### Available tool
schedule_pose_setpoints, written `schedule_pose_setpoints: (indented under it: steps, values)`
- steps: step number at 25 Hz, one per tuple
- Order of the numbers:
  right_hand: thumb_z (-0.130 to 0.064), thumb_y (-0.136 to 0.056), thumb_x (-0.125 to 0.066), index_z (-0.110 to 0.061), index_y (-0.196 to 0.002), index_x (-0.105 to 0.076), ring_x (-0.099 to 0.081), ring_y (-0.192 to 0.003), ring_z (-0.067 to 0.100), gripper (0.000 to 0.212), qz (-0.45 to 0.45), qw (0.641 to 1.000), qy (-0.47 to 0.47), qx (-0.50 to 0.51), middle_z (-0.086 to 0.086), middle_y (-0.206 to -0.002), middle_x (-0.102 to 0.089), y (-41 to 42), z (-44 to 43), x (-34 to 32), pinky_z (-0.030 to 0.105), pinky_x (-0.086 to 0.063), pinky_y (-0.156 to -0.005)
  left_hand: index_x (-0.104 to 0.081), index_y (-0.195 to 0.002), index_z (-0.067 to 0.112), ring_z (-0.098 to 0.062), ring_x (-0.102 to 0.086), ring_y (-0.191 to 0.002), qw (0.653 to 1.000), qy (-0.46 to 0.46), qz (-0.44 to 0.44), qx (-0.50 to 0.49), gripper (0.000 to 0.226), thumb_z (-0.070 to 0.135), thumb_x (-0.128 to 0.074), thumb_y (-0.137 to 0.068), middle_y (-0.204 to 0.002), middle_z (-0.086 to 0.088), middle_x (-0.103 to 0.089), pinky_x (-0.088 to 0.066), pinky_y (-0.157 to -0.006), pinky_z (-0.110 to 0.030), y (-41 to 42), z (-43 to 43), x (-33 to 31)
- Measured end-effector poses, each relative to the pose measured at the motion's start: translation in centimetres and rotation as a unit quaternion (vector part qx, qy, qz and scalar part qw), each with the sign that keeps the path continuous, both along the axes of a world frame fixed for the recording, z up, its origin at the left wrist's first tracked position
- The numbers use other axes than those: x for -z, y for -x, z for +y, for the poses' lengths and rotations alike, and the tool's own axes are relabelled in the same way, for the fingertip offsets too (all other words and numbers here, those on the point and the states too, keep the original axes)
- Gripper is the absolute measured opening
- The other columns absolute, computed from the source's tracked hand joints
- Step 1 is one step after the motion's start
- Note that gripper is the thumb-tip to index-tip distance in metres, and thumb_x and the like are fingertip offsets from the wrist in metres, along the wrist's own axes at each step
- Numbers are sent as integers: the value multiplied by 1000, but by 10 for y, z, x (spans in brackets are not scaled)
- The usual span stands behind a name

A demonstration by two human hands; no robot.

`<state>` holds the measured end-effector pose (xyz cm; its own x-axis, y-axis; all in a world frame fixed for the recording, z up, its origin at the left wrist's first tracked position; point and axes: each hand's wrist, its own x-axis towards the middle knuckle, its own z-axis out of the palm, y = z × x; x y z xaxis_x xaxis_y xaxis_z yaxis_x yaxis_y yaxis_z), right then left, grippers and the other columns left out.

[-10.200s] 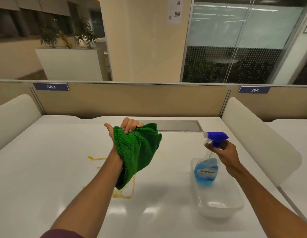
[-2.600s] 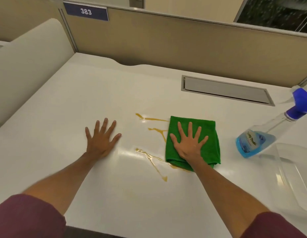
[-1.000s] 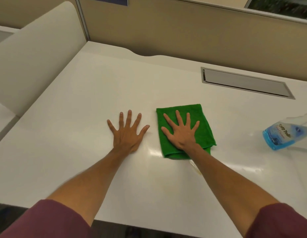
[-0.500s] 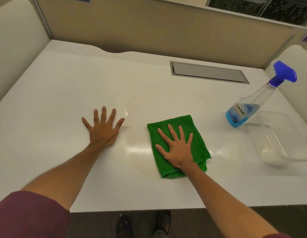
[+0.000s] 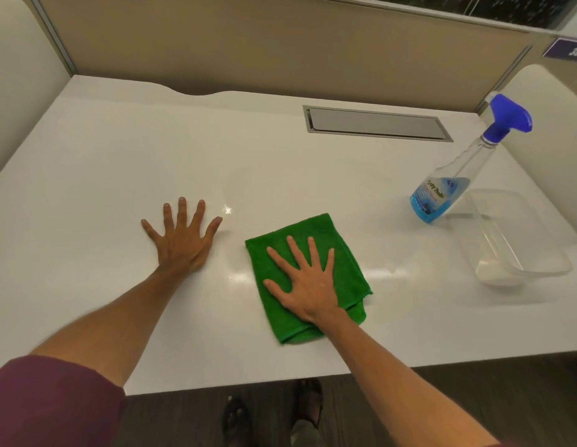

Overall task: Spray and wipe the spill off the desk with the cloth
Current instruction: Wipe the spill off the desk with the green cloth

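A folded green cloth (image 5: pixel 345 262) lies flat on the white desk (image 5: pixel 151 150) near its front edge. My right hand (image 5: pixel 305 285) presses on it with the palm down and the fingers spread. Beside it, my left hand (image 5: pixel 180 243) rests flat on the bare desk with its fingers apart and holds nothing. The spray bottle (image 5: pixel 455 179), clear with blue liquid and a blue trigger head, stands at the right, apart from both hands. No yellow spill shows on the desk around the cloth.
A clear plastic tub (image 5: pixel 519 272) sits at the right, just in front of the bottle. A grey cable hatch (image 5: pixel 377 124) is set into the desk at the back. Beige partitions and rounded white dividers close in the back and sides.
The yellow streaks seen 2.6 s ago are gone from view. My right hand has dragged the cloth left and then toward the front edge. Over the last half second both hands stay put.
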<state>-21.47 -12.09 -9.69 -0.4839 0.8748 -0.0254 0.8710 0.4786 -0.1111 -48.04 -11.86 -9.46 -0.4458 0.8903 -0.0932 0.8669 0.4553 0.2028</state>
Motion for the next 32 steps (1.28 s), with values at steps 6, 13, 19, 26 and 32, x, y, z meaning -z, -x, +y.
schedule_pose_setpoints:
  steps: [6, 13, 19, 26, 32]
  values:
    - [-85, -77, -8, -60, -142, 6, 8, -148, 37, 71, -21, 976, 53, 208, -5, -164, 1, -110, 67, -7, 74, 5, -109, -1, -151, 42, -28, 6, -150, 1000, -9, 1, -7, 79, 77, 5, -81, -164, 2, 1, 8, -111, -69, 0, 1, 2]
    - [-82, -79, -9, -53, -146, 4, 16, -144, 45, 74, 4, 985, 73, 156, 2, -163, 8, 9, 74, -7, 77, 14, -103, 0, -151, 44, -27, 7, -150, 1000, -10, -5, -8, 80, 79, 6, -79, -164, 3, 2, 10, -112, -68, 0, 2, 2]
    - [-83, -80, -11, -57, -145, 1, 11, -147, 40, 70, -11, 999, 31, -25, -3, -163, 0, 47, 23, -5, 73, 17, -105, 1, -151, 42, -28, 6, -150, 1000, -3, 1, -8, 75, 76, 0, -85, -164, 2, 3, 6, -113, -68, -2, 3, 0]
    - [-88, -73, -4, -62, -141, 10, 11, -148, 34, 73, -33, 989, 51, 137, -8, -163, 4, -74, 101, -7, 72, 6, -110, 0, -152, 42, -27, 4, -151, 1000, -10, 13, -12, 71, 72, -5, -87, -164, 2, 0, 3, -114, -68, -6, 1, -5]
    - [-83, -79, -10, -54, -146, 4, 14, -146, 42, 74, 0, 982, 78, 174, 1, -164, 8, -19, 178, -9, 78, 10, -104, 1, -151, 45, -24, 7, -151, 1000, -14, 11, -18, 70, 74, -6, -87, -164, 6, 2, 7, -114, -66, -4, 3, 0]
